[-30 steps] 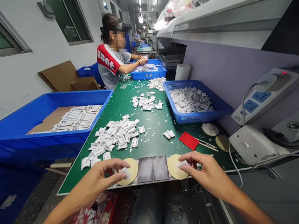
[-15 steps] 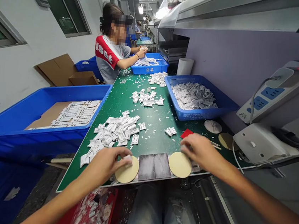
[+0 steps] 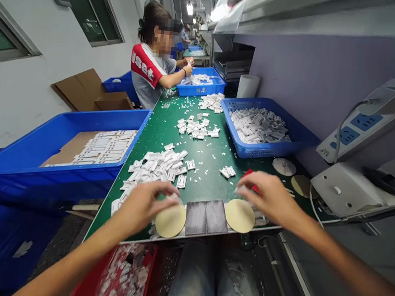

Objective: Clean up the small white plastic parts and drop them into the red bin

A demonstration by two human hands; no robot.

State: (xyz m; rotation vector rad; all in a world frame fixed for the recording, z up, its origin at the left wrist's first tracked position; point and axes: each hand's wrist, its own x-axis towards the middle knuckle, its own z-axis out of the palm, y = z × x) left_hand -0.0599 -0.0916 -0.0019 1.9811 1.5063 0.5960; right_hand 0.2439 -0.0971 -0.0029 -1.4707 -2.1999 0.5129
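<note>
My left hand (image 3: 147,206) is closed in a pinch on a small white piece (image 3: 174,198), just above the left yellow disc (image 3: 170,221) at the table's front edge. Thumb and fingers of my right hand (image 3: 266,193) are pinched near the right yellow disc (image 3: 240,216); a small pale thing at its fingertips is too blurred to name. Two dark rectangular pads (image 3: 207,218) lie between the discs. A pile of white plastic pieces (image 3: 158,165) spreads beyond my left hand. A few more white pieces (image 3: 228,172) lie ahead of my right hand, beside a red object (image 3: 249,173).
A blue basket (image 3: 269,151) of white parts stands at the right, near a power strip (image 3: 373,114). At the left is a large blue bin (image 3: 85,171). Another person (image 3: 151,68) works at a blue tray (image 3: 199,91) farther back. A red bin (image 3: 146,279) sits below the edge.
The camera view has shifted slightly. My left hand stays over the left disc with its white piece. My right hand has risen slightly from the right disc.
</note>
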